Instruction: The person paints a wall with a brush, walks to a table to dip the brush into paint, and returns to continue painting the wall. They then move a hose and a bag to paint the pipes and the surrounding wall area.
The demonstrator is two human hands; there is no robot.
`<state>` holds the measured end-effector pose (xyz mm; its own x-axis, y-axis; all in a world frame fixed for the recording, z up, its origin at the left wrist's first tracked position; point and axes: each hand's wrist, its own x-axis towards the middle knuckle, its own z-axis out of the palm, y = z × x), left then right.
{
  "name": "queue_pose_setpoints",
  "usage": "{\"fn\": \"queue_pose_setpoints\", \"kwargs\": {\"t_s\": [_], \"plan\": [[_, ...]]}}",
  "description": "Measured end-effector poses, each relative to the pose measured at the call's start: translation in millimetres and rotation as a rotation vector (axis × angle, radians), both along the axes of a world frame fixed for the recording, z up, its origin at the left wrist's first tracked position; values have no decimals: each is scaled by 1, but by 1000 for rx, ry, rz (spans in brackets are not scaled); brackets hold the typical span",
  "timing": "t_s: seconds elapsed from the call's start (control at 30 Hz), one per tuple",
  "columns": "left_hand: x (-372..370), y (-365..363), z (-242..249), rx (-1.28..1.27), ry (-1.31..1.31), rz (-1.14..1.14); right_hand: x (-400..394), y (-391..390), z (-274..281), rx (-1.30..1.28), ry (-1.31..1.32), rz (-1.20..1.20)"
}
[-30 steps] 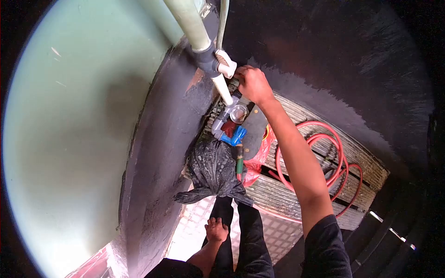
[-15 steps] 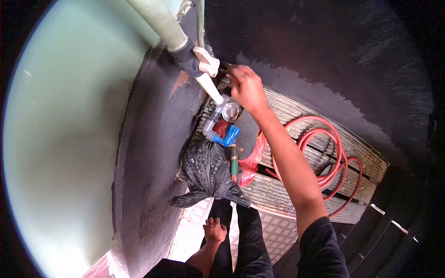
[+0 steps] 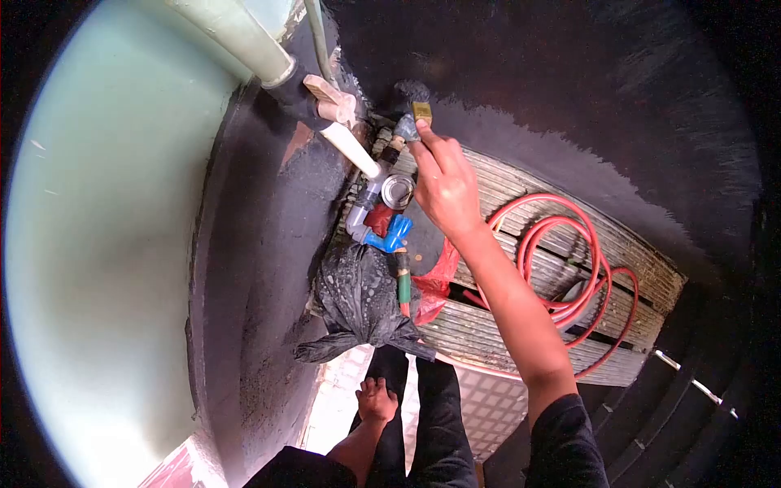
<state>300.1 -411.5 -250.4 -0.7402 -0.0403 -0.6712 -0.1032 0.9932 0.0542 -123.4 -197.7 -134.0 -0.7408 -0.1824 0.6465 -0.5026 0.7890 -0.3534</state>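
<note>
My right hand is closed around a paintbrush. Its yellowish ferrule shows beyond my fingertips, while the handle is hidden in my grip. Dark bristles touch or nearly touch the black wall, just above its ragged paint edge. Close beside my fingers is a grey pipe fitting. An opened round tin sits below my hand, near the pipe. My left hand lies on my dark-trousered leg, fingers over the knee, holding nothing visible.
A pale pipe with a valve handle runs along the rounded pale-green tank. Beneath are a blue tap, a black plastic bag and a red bag. A coiled red hose lies on ridged boards.
My right hand has turned and shifted slightly down and right. The paintbrush, hidden before, now shows against the wall. The view has shifted a little; my left hand stays put.
</note>
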Motion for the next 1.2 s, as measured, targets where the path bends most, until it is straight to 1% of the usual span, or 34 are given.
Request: {"fn": "queue_pose_setpoints", "kwargs": {"t_s": [0.07, 0.13, 0.2, 0.23, 0.3, 0.33, 0.4, 0.43, 0.5, 0.53, 0.57, 0.63, 0.67, 0.7, 0.77, 0.83, 0.9, 0.93, 1.0, 1.1, 1.13, 1.2], "plan": [[2, 1, 0, 1, -22, -3, -1, 1, -6, -2, -55, 4], [6, 2, -1, 0, 16, -17, -2, 1, -6, -4, -113, 11], [8, 3, 0, -6, 13, -19, -3, 3, 2, -6, -287, -42], [7, 5, 0, -9, 17, -21, -4, 6, 8, -6, -284, -41], [7, 6, -1, -6, 14, -20, -5, 10, 20, 25, -363, -85], [8, 7, -1, -4, 7, -23, -8, 10, 21, 24, -364, -84], [8, 7, -1, -4, -5, -26, -16, 9, 28, -94, -81, 42], [8, 9, -2, -4, -17, -27, -17, 8, 31, -93, -79, 40], [5, 10, -1, 2, -16, -26, -17, -1, 48, -280, -18, 134], [5, 9, 1, 7, -19, -24, -19, 0, 47, -274, 8, 114], [6, 9, 0, 5, -21, -26, -21, 2, 39, -276, 6, 112], [8, 8, -2, 10, 20, -35, -20, 13, 11, -215, -57, -9], [8, 8, -2, 10, 19, -34, -12, 20, 2, -185, -212, -32], [7, 8, -2, 10, -4, -32, -7, 24, -3, -185, -212, -29], [6, 7, 1, 8, -28, -22, -1, 27, -7, -117, -345, -162], [3, 9, 5, 6, -38, -31, -4, 24, -8, -104, -333, -144], [5, 9, 3, 9, -24, -31, -14, 14, 2, -92, -139, -52], [5, 8, 2, 10, -8, -34, -21, 8, 6, -91, -138, -56], [5, 7, 2, 12, -5, -41, -33, -2, 13, -151, -116, 67], [6, 6, 1, 22, 15, -35, -38, -3, 11, -160, -90, 122], [6, 6, 0, 26, 37, -24, -37, -1, 9, -157, -88, 128], [7, 4, 0, 24, 44, -18, -27, 12, 2, -85, -191, 1]]}}
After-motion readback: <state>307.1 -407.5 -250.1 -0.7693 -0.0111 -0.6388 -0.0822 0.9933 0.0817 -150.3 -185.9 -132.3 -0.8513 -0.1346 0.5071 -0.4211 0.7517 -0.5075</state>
